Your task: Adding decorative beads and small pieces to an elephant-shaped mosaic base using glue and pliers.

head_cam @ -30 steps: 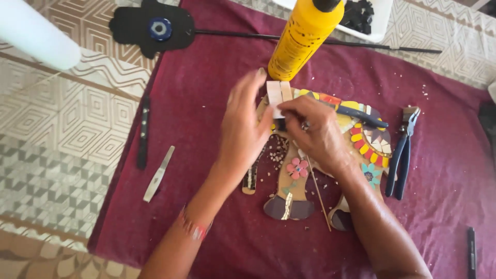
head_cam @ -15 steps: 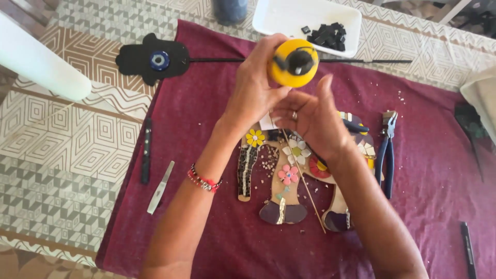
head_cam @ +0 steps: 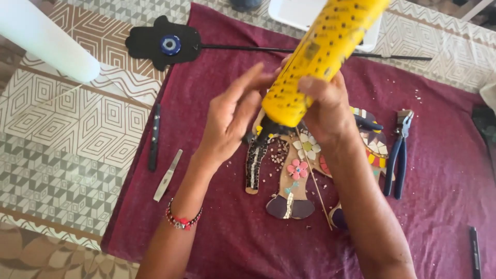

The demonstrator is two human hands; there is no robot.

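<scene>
**Yellow tube tipped over a mosaic piece**

The right hand grips a big yellow tube near its lower end, fingers clamped around the barrel, and holds it steeply tilted so its dark nozzle points down at the mosaic figure lying flat below. The left hand is just beside the nozzle end, its fingers apart and stretched toward it, not closed on anything; it looks placed to steady or guide the tip. The figure lies face up, with flower tiles showing and loose chips around it.

Everything rests on a dark red cloth spread over a surface with a patterned grey and tan cover. Blue-handled pliers lie right of the figure, a small metal blade and a dark pen to the left. A black hand-shaped ornament on a thin rod and a white tray sit at the far edge.
</scene>
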